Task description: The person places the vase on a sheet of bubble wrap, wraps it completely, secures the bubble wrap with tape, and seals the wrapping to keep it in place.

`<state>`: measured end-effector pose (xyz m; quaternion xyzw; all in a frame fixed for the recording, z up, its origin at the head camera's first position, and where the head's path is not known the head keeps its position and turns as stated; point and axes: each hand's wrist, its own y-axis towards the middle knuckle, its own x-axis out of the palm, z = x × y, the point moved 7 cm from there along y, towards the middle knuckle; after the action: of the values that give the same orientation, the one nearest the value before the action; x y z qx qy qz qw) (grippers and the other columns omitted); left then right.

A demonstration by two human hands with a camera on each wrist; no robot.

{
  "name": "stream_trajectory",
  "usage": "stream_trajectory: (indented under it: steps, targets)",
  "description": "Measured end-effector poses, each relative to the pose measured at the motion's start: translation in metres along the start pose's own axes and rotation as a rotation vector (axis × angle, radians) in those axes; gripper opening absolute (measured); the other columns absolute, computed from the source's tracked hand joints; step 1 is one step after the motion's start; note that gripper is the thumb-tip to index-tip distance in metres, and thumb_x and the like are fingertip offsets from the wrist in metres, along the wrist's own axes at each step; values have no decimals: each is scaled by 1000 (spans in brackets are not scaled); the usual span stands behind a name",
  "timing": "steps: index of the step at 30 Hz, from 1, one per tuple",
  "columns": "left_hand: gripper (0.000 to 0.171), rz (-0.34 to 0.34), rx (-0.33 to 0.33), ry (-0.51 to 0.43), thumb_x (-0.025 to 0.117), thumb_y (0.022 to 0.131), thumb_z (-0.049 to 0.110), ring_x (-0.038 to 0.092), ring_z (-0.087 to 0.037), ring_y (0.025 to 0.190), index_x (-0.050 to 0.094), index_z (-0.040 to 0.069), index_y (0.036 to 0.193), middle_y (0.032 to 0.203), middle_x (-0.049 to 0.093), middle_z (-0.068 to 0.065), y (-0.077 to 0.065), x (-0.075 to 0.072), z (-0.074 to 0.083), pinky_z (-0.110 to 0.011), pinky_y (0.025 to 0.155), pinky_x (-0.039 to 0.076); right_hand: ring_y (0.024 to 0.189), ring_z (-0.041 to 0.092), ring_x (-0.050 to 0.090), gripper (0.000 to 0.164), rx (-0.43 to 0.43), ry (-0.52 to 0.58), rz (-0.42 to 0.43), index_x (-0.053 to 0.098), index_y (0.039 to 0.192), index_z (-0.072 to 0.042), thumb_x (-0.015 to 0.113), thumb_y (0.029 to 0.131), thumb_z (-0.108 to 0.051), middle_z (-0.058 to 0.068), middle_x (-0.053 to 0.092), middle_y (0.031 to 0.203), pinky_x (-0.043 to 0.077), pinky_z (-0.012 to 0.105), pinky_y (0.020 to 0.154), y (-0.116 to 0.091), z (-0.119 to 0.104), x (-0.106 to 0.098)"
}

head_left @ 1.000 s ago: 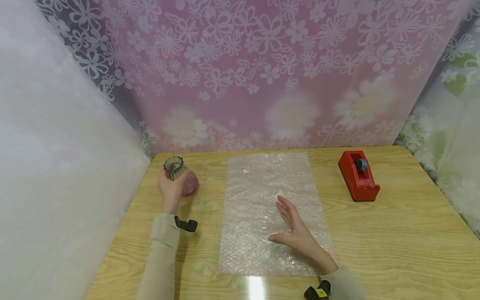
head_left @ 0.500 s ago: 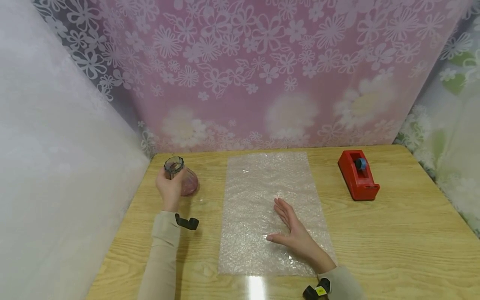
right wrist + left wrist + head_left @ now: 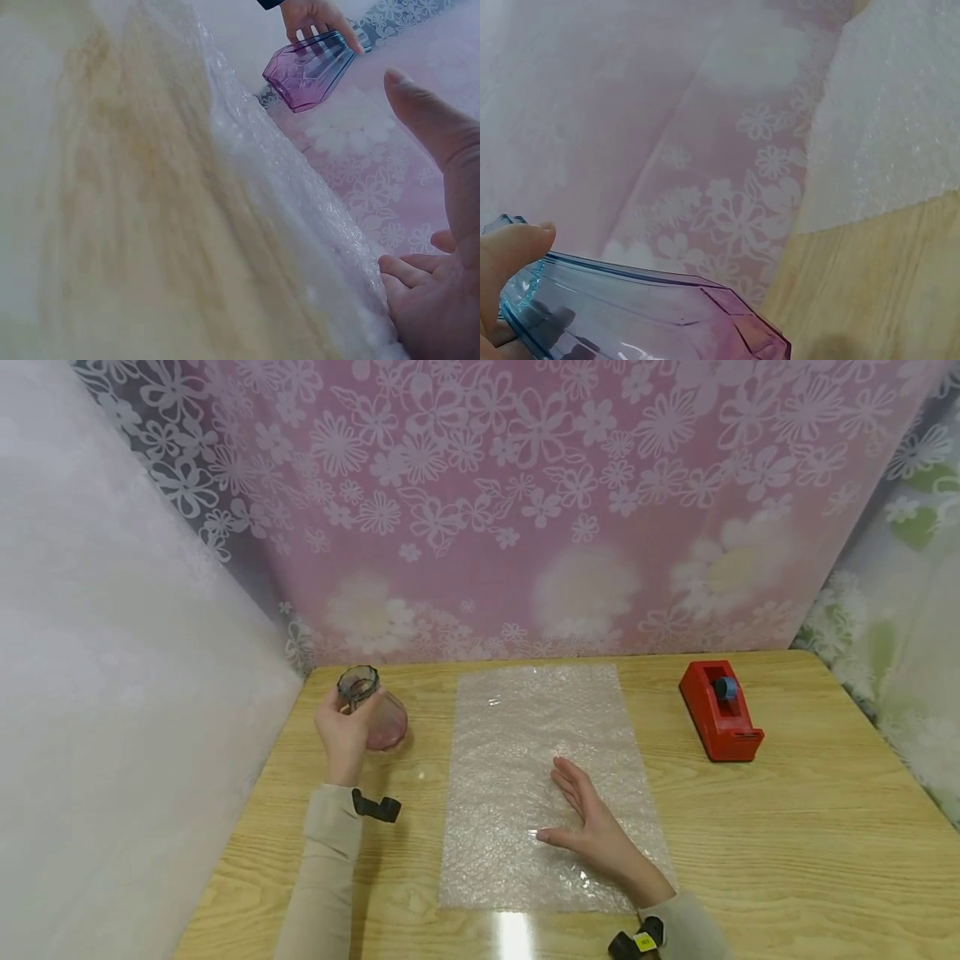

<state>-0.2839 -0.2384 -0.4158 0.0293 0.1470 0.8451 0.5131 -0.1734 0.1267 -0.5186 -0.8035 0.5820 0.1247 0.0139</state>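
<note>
A faceted glass vase [image 3: 387, 723], blue at the neck and purple-pink toward its base, is tilted at the left of the table. My left hand [image 3: 347, 732] grips it round the neck, thumb near the rim; the left wrist view shows the purple body of the vase [image 3: 667, 311] reaching right from the fingers. Over the sheet of bubble wrap [image 3: 510, 777] in the middle, my right hand [image 3: 592, 827] is held with thumb and straight fingers spread apart, holding nothing. In the right wrist view the bubble wrap [image 3: 292, 202] runs alongside that hand.
On the right of the wooden table [image 3: 795, 843] stands a red tape dispenser [image 3: 720, 714] with a small roll in it. A pink flowered cloth [image 3: 465, 527] hangs behind the table's back edge. White sheeting [image 3: 127, 652] borders the left side.
My left hand has shifted the vase slightly to the right, and its base has moved away from the left edge. The right hand stays almost where it was.
</note>
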Motion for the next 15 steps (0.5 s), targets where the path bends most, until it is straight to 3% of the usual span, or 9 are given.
stream_trajectory:
  steps: [8, 15]
  targets:
    - [41, -46, 30, -19, 83, 81, 16, 58, -18, 91, 68, -4, 114, 110, 66, -25, -12, 6, 38, -36, 82, 44, 147, 35, 22, 109, 5, 15, 4, 13, 158, -13, 86, 77, -20, 18, 23, 161, 16, 46, 115, 0, 1, -1]
    - [39, -72, 13, -39, 87, 77, 22, 61, -17, 87, 73, 7, 110, 97, 70, -2, -17, 10, 41, -28, 74, 48, 147, 36, 22, 108, 5, 21, -1, 14, 158, -13, 85, 77, -19, 18, 22, 161, 17, 51, 115, 0, -1, -1]
